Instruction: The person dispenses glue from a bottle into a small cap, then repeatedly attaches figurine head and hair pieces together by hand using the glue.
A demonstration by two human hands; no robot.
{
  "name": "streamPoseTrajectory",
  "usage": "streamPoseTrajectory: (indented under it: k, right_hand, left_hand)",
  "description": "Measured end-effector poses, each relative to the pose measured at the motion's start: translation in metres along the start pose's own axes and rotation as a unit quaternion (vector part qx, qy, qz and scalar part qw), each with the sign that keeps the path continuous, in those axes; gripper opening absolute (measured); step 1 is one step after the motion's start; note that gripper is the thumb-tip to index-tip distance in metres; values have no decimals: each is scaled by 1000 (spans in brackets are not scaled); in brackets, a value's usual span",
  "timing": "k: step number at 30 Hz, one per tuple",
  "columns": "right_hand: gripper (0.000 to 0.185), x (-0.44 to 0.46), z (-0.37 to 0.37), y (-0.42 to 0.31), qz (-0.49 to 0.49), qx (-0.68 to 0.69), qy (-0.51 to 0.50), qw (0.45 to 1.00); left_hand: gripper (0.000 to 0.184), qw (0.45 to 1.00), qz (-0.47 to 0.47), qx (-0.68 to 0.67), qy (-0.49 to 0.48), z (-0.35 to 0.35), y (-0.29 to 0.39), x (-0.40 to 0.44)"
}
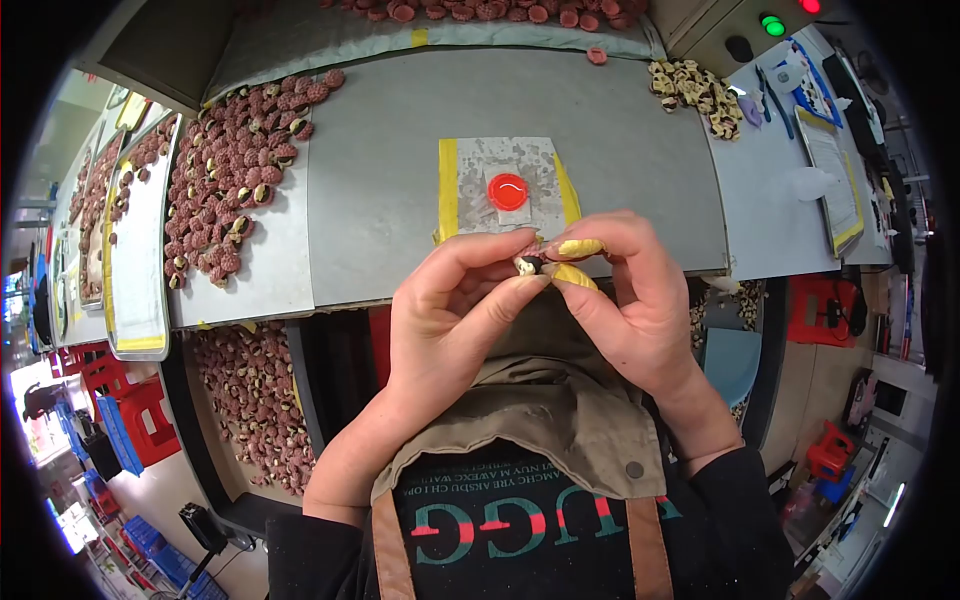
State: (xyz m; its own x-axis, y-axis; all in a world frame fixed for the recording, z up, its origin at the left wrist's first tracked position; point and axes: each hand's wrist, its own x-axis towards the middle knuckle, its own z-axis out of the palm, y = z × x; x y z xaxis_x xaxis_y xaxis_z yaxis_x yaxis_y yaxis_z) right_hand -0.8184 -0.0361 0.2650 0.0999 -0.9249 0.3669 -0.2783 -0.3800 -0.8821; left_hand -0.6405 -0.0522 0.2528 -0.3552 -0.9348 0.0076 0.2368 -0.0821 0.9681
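Near the table's front edge, my left hand (455,300) pinches a small piece (529,265), dark and cream with a bit of pink, between thumb and fingertips. My right hand (625,300) is closed at the same piece from the right, with yellow coverings on its thumb and a finger. The fingertips of both hands nearly meet around the piece, hiding part of it. Just beyond the hands, a round red disc (508,191) lies on a speckled sheet (540,165) with yellow tape along its sides.
Pink, bumpy pieces (235,160) are heaped at the left of the grey table (380,150). Cream and dark pieces (698,92) lie at the back right. More pink pieces (255,400) fill a bin below left. A metal tray (140,290) stands far left.
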Motion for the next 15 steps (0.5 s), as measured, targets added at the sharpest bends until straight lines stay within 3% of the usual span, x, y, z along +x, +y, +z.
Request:
streamPoseTrajectory:
  k: [15]
  right_hand:
    - [39,5,8,0,14,26,13,999]
  left_hand:
    - [31,999,-21,-32,19,-4,5,1]
